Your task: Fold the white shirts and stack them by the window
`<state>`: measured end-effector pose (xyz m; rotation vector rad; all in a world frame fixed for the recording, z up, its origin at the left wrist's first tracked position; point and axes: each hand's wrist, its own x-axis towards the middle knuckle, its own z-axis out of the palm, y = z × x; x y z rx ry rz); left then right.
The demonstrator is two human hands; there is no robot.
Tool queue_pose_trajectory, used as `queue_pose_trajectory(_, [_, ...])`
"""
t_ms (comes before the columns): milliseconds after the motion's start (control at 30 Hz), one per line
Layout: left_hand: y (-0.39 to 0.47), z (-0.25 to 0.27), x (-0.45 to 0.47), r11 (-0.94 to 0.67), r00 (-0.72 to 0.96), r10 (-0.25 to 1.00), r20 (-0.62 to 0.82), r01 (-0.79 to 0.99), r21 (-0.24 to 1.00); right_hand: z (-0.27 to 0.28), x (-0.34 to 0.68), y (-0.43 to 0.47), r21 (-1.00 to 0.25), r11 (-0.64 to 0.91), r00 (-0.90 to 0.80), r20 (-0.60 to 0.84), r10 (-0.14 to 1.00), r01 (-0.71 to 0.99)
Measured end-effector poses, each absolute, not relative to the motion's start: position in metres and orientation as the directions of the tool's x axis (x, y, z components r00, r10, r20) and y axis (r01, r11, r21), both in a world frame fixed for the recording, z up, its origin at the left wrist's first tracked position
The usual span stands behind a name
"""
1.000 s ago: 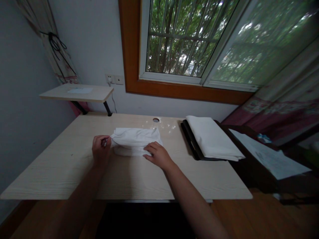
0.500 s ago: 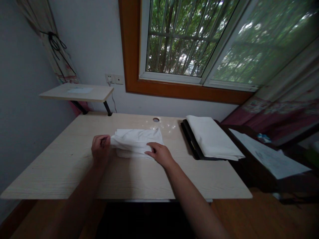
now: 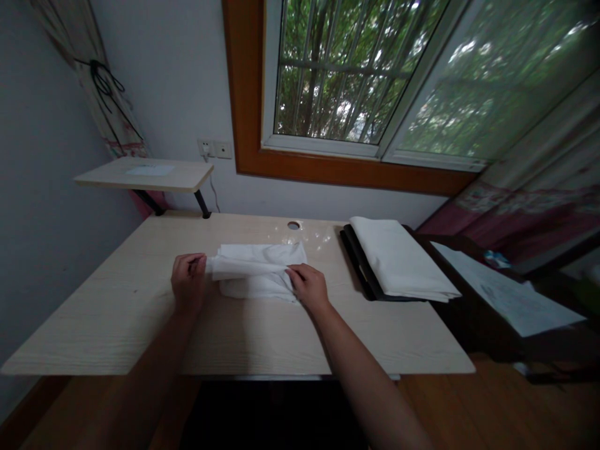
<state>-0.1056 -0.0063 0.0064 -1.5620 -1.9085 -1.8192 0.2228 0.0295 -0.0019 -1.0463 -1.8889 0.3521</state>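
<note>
A white cloth (image 3: 255, 265) lies in folded layers on the pale wooden desk (image 3: 225, 337). My left hand (image 3: 188, 281) pinches its left end, with the fingers curled closed. At the opposite end, my right hand (image 3: 310, 287) grips the cloth's edge between thumb and fingers. The upper fold stretches between both hands, and a lower layer rests on the desk nearer to me. Whether the cloth is a garment or a plain piece cannot be made out.
On the desk's right side, a folded white cloth (image 3: 398, 259) lies on a black object (image 3: 360, 269). A small raised shelf (image 3: 187, 178) stands at the back left. Behind the desk are a cable hole (image 3: 293, 225), a wall socket (image 3: 206, 148) and a window (image 3: 347, 75).
My right hand has moved slightly right and closed on the cloth's right edge. The upper fold is now straighter and flatter. My left hand keeps its hold almost in place.
</note>
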Motion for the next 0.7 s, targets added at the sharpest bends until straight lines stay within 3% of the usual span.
queue_pose_trajectory(200, [-0.004,0.005,-0.107,-0.228,-0.498,0.575,0.649,0.665,0.711,0.004,0.226,0.03,-0.785,0.462,0.127,0.552,0.824,0.413])
queue_pose_trajectory(333, [-0.002,0.005,-0.109,-0.171,-0.643,0.528,0.554,0.559,0.812,0.01,0.231,0.033,-0.911,0.372,0.372,0.413,0.831,0.18])
queue_pose_trajectory(500, [0.001,0.006,-0.115,-0.219,-0.769,0.429,0.474,0.421,0.88,0.008,0.243,0.047,-0.911,0.406,0.577,0.292,0.763,-0.076])
queue_pose_trajectory(700, [0.003,0.001,-0.127,-0.269,-0.857,0.268,0.44,0.372,0.888,-0.002,0.247,0.057,-0.889,0.448,0.615,0.302,0.729,-0.095])
